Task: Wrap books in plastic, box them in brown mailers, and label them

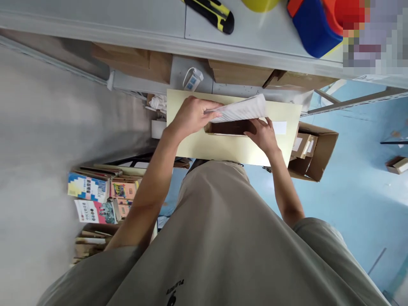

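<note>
At frame centre the left hand (pixel 191 117) pinches a white paper bundle (pixel 244 109) lying across the pale carton (pixel 229 149), at its open slot and seemingly not yet inside, while the right hand (pixel 263 136) clasps the slot's edge.

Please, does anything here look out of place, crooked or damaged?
The white striped sheet pinched by the left hand curls over the brown opening of the pale yellow cardboard box; the right hand touches that opening. Nothing looks spilled or torn.

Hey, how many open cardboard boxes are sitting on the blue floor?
2: a large open box just right of the right hand, and a small box at the far right edge. Others may be hidden.
</note>
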